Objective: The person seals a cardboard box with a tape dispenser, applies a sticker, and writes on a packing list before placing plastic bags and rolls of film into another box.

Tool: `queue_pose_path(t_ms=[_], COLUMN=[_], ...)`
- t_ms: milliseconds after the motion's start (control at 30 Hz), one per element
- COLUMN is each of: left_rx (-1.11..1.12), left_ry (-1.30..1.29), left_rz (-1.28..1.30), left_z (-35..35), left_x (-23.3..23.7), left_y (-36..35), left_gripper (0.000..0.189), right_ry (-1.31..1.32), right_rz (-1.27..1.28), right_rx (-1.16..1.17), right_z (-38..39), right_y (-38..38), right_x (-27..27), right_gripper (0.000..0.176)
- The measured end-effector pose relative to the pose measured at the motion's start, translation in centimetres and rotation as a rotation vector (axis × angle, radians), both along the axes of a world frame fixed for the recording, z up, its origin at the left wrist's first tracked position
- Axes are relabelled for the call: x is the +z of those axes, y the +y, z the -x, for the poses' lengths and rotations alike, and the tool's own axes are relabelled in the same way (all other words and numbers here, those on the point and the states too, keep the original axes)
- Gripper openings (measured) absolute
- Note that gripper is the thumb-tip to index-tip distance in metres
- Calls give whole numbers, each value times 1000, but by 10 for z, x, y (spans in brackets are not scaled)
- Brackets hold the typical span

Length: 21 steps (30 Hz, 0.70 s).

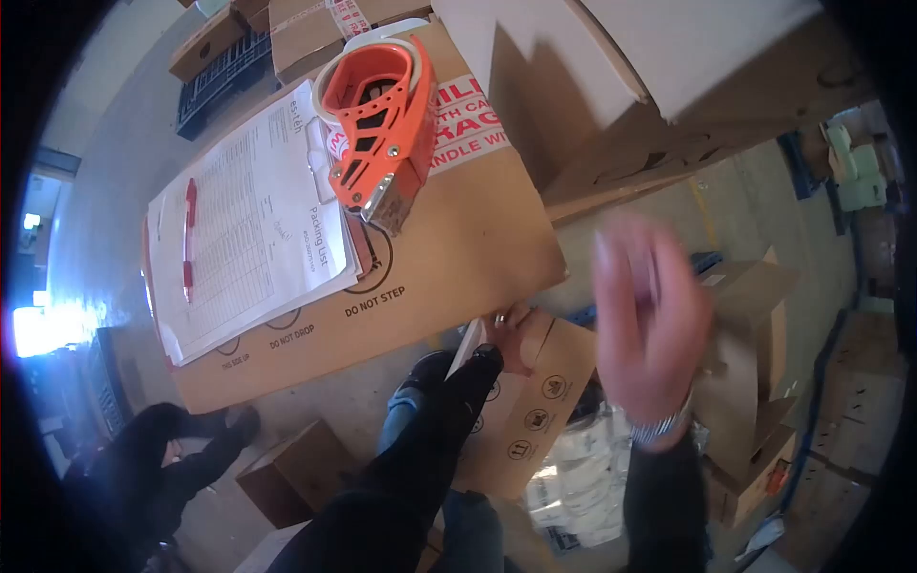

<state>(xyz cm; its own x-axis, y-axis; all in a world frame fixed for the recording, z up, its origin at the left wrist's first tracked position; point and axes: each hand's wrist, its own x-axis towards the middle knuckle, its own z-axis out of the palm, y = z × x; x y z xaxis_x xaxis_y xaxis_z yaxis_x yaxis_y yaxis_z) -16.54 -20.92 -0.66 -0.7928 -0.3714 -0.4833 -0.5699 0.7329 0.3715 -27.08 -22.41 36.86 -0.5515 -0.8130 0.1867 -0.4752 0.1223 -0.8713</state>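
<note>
My left hand (pixel 511 344), with a dark band at the wrist, grips the upper edge of a cardboard box (pixel 537 411) printed with handling symbols. The box is held tilted in front of my legs. My right hand (pixel 654 320) is raised to the right of that box, blurred by motion. Its thumb and fingers look apart, and I see nothing between them. Above my left hand stands a larger carton (pixel 478 229) marked "DO NOT STEP". On it lie an orange tape dispenser (pixel 382 129) and a packing list (pixel 244 229) with a red pen (pixel 189 239).
Large cartons (pixel 592 105) stand behind the marked one. Clear plastic packs (pixel 578 477) lie below my right hand, beside an open cardboard box (pixel 755 325). A brown box (pixel 298 473) sits on the floor near another person in dark clothes (pixel 158 468). More cartons (pixel 850 382) line the right.
</note>
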Motion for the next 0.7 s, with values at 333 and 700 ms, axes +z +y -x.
queue_pose_path(t_ms=[333,700], left_rx=[95,-14], left_ry=[111,0], left_rz=[-203,87], left_z=[-7,8], left_x=[1,24], left_y=[-7,8], left_gripper=[121,121], right_ry=[-88,-1105], right_rz=[-287,175], right_rx=[302,-217], right_z=[24,26], right_y=[-145,194], right_x=[-5,-112], right_gripper=[36,48])
